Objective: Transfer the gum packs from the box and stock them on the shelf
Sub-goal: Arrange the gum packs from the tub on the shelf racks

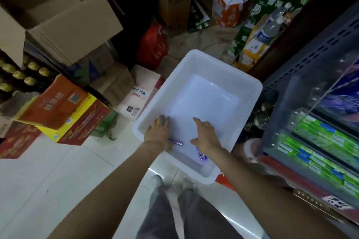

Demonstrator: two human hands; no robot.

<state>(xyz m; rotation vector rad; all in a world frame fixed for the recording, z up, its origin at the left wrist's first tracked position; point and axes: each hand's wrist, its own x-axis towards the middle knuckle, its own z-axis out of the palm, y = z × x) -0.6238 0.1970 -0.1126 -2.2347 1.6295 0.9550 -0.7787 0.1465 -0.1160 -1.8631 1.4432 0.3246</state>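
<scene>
Nearest the viewer, the person's grey trouser legs [186,217] and shoes stand on the pale tiled floor [48,176]; both forearms reach down and forward into the white plastic box [250,87], which sits low on the floor so that its contents can be gathered from above. The left hand [157,131] lies at the box's near-left corner; its fingers [165,118] appear curled over a blue-edged pack, and a purple gum pack [177,143] juts out from under its heel, so it is judged to be gripping packs, though how many cannot be told. The right hand [206,135] lies palm down on the box floor; its fingers are spread and relaxed, holding nothing visible, probably reaching to sweep up a second purple gum pack [201,155] that shows just behind its wrist. The rest of the box looks bare, which suggests the transfer is near its end; glare on the white plastic may hide small items. To the right, the shelf [303,60] carries a clear divider with green gum packs [318,141] already ranked in rows; motion blur smears their labels and the price tag below. Farther off, cardboard cartons [64,19], an orange drinks case [58,102] and a red bag [153,46] crowd the aisle; the dim background cannot be read.
</scene>
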